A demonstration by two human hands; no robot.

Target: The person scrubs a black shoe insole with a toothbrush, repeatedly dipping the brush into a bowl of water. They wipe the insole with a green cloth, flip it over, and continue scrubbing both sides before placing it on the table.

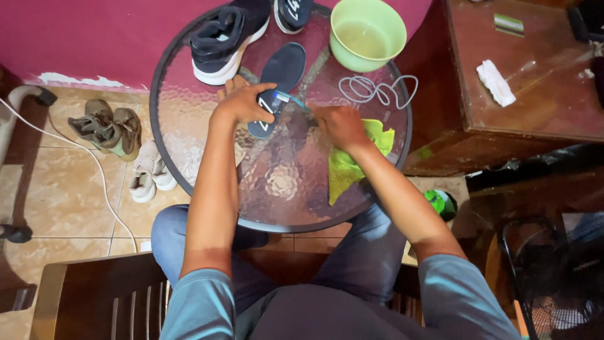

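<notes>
A dark shoe insole lies on the round glass table. My left hand presses down on its near end. My right hand holds a small brush with a teal handle against the insole, its bristle end hidden under my left hand. A yellow-green cloth lies under my right wrist. Behind the insole stand a black sneaker with a white sole and part of a second sneaker.
A green bowl of cloudy water and white laces sit at the table's back right. A wooden cabinet stands right, with a white rag. Shoes and a white cable lie on the tiled floor left.
</notes>
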